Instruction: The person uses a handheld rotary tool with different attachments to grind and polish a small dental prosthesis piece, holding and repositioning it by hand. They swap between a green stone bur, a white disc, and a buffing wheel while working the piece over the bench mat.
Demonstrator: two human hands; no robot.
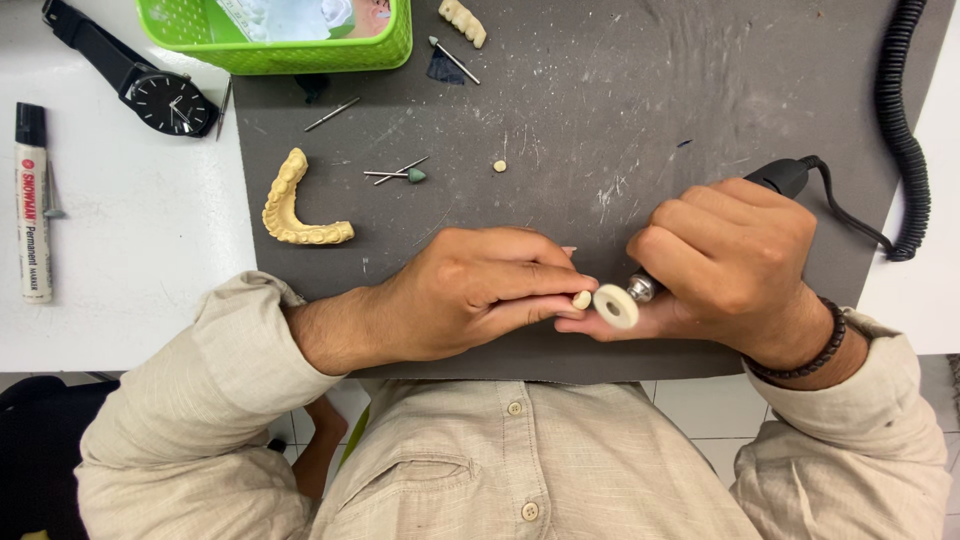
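Cream tooth piece [581, 299]: tiny, pinched at the tips of the left hand [470, 290], held above the near edge of the dark mat [620, 110].
Left fingers [540, 275]: closed on the piece, thumb and forefinger clamp it, only its right end shows.
Right hand [735, 265]: fist wrapped around a rotary handpiece [780, 177]; fingers closed tight on the body.
Polishing wheel [616, 306]: white disc on the handpiece tip, just beside the piece, touching or nearly so; can't tell which.
Handling, my read: piece is light, hard, probably brittle and slick. Grip by the sides, leave the worked face clear. Easy to flick out of the pinch.
Cord [900, 130]: black coil runs off the handpiece up the right edge of the mat.
Yellow jaw cast [295, 205]: lies on the mat's left part, well apart from both hands.
Burs [395, 173]: a few thin ones loose on the mat between cast and hands.
Small loose tooth [499, 166]: near the burs.
Green basket [280, 50]: top edge, far side.
Wristwatch [165, 100], marker pen [32, 205]: on the white surface [140, 270], left of the mat.
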